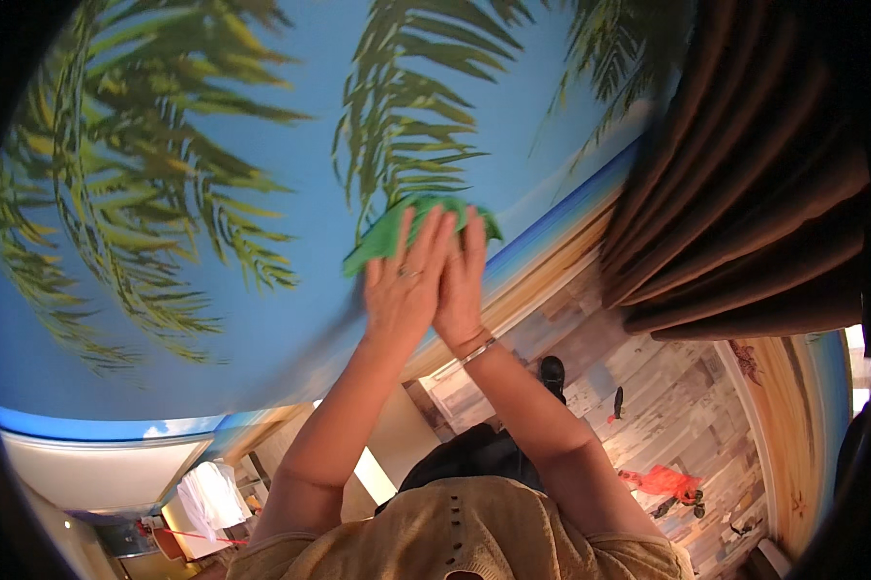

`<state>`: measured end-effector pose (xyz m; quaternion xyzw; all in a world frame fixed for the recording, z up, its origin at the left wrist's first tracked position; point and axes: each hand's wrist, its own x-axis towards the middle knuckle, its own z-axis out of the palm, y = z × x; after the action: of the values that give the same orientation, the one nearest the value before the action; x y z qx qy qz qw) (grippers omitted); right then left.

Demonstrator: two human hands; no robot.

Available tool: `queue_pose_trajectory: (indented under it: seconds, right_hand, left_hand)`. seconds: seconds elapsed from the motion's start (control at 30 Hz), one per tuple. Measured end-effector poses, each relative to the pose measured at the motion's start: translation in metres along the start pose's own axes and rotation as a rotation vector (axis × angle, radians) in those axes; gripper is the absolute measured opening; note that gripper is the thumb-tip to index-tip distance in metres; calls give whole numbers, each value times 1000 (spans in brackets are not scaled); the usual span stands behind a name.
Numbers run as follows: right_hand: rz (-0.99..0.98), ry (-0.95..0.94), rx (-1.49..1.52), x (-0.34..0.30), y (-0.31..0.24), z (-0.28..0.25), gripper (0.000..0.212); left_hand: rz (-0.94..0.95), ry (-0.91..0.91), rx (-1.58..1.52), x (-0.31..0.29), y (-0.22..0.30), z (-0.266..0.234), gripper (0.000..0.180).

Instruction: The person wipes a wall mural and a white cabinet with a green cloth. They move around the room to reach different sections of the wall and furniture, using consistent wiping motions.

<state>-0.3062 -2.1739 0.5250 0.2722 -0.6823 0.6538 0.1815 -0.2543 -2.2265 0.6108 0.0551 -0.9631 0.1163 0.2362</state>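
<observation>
Both my arms are stretched out in front of me against a wall mural of blue sky and green palm leaves. A green cloth lies pressed flat on the mural beneath my hands. My left hand, with a ring on one finger, rests on the cloth with its fingers stretched out. Close beside it, my right hand also presses the cloth, fingers extended; a bracelet circles that wrist. The hands touch or nearly touch along their inner sides. Part of the cloth is hidden under them.
Dark brown drapes hang at the right, beside the mural. Below is a plank-patterned floor with a red item and small dark objects on it. A white cloth hangs over something at the lower left.
</observation>
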Motion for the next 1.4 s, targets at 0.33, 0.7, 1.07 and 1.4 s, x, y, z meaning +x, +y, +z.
queue_pose_trajectory:
  seconds: [0.33, 0.7, 1.07, 1.4]
  right_hand:
    - [-321, -21, -138, 93, 21, -33, 51]
    - [-295, -127, 43, 130, 12, -63, 44]
    - [-86, -47, -158, 103, 88, -63, 54]
    - [-61, -7, -552, 168, 107, -84, 69]
  left_hand:
    - [-63, 207, -37, 93, 36, -16, 50]
    - [-81, 194, 172, 109, 41, -20, 49]
    - [-37, -33, -113, 127, 88, 43, 50]
    - [101, 37, -15, 204, 114, 46, 57]
